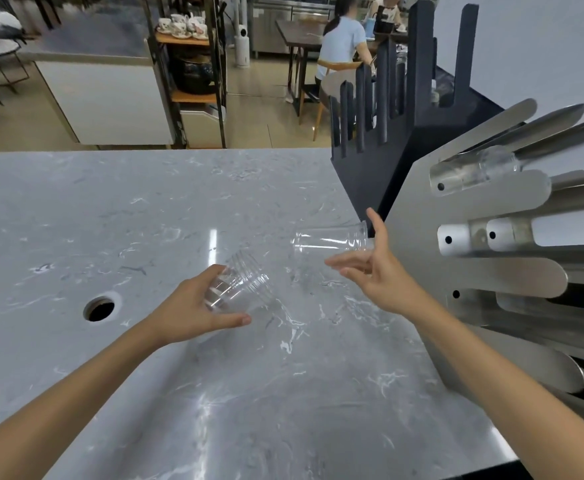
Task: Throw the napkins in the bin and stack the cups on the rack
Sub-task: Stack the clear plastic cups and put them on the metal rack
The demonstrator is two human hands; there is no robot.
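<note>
My left hand (pixel 193 308) grips a clear ribbed plastic cup (pixel 240 285), tilted, just above the grey marble counter (pixel 145 220). A second clear cup (pixel 330 240) lies on its side in the air, its rim against the thumb of my right hand (pixel 373 268). That hand's fingers are spread under and beside the cup; the hold looks loose. The silver metal cup rack (pixel 512 271) stands at the right with long slots. One clear cup (pixel 474 171) sits in its top slot. No napkins are visible.
A round hole (pixel 99 308) is cut in the counter at the left. A black slotted cup holder (pixel 397 133) stands behind the silver rack. Beyond the counter are shelves with teacups (pixel 181 24) and people seated at a table (pixel 342 46).
</note>
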